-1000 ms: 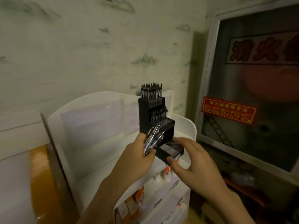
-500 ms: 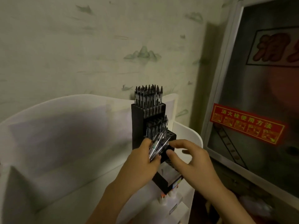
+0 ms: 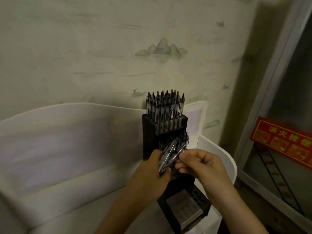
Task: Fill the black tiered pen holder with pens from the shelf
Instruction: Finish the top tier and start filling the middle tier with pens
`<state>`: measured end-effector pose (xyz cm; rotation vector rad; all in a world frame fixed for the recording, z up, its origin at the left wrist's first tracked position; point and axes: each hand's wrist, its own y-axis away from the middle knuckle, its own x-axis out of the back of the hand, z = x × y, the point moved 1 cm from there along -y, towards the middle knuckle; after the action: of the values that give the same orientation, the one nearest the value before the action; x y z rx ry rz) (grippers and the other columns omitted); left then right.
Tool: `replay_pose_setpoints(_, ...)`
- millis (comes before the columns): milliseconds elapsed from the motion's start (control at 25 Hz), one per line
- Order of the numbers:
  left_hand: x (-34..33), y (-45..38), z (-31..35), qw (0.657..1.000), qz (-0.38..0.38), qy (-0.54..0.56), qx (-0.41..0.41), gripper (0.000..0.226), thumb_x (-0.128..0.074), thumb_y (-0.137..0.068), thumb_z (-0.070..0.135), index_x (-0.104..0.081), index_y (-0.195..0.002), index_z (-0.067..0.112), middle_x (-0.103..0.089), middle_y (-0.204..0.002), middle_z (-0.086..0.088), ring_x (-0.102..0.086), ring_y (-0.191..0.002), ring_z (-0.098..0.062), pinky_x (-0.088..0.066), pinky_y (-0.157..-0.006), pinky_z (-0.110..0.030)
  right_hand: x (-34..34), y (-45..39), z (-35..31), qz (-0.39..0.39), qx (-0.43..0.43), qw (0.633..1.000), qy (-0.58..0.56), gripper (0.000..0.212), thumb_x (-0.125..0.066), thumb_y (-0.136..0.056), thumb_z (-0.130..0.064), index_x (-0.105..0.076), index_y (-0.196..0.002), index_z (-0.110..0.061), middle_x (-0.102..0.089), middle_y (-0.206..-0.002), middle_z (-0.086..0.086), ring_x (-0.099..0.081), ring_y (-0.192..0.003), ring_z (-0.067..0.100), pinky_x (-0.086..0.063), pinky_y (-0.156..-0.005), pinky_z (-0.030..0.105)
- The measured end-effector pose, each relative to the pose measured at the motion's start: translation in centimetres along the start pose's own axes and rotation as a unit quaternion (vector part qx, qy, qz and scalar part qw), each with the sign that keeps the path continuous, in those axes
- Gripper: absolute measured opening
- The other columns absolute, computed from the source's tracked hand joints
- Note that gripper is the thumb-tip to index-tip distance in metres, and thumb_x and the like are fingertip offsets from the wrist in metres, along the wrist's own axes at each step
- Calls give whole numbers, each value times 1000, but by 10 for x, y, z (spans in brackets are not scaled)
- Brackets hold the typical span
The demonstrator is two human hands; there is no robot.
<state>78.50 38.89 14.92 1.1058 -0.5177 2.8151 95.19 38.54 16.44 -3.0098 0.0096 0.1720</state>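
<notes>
My left hand [image 3: 148,173] gripped a fanned bundle of pens [image 3: 168,156] at frame centre, against the black tiered pen holder [image 3: 148,141]; my right hand [image 3: 200,164] pinched one pen. Tugging it could have spilled the bundle, I judged

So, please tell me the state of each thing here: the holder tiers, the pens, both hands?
Top tier: full of upright pens.
Lowest tier: holes empty.
Bundle of pens: tilted, held in front of holder.
Left hand: grips the bundle.
Right hand: fingers pinch at one pen.
</notes>
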Motion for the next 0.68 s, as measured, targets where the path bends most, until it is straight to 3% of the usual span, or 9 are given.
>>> replay_pose_setpoints(160, -1, -10, -5, 999, 25, -23, 24, 12, -57, -94, 28, -45, -93, 26, -53, -69, 5, -50, -54, -7, -36, -47, -15, 30, -32, -23, 88, 69, 992, -60, 10, -61, -91, -5, -71, -89, -3, -74, -77, 15, -73, -71, 26, -59, -66, 25)
replay_pose_setpoints(280, 2, -18, -11, 996, 62, -14, 64, 11, -57, -94, 28, -47, -94, 22, -55, -70, 0, -48, -53, -8, -34, -47, -17, 40, -57, -31, 122, 174, 977, 28, 5, -66, -89, -8, -70, -87, -11, -74, -73, 7, -72, -69, 21, -59, -69, 25)
replay_pose_setpoints(480, 6, -21, -13, 991, 103, -12, 87, 13, -59, -91, 27, -48, -93, 20, -60, -75, -4, -55, -65, -13, -36, -54, -27, 15, -75, 6, 66, 228, 945, 224, 6, -70, -87, -22, -68, -90, -28, -70, -73, -9, -70, -71, 9, -59, -70, 32)
replay_pose_setpoints(680, 4, -18, -22, 987, 124, -11, 100, 12, -60, -90, 25, -48, -91, 25, -59, -70, 2, -56, -65, -4, -36, -50, -20, 4, -87, 31, 2, 219, 948, 231, 8, -69, -88, -28, -66, -92, -33, -69, -77, -15, -68, -74, 4, -58, -70, 25)
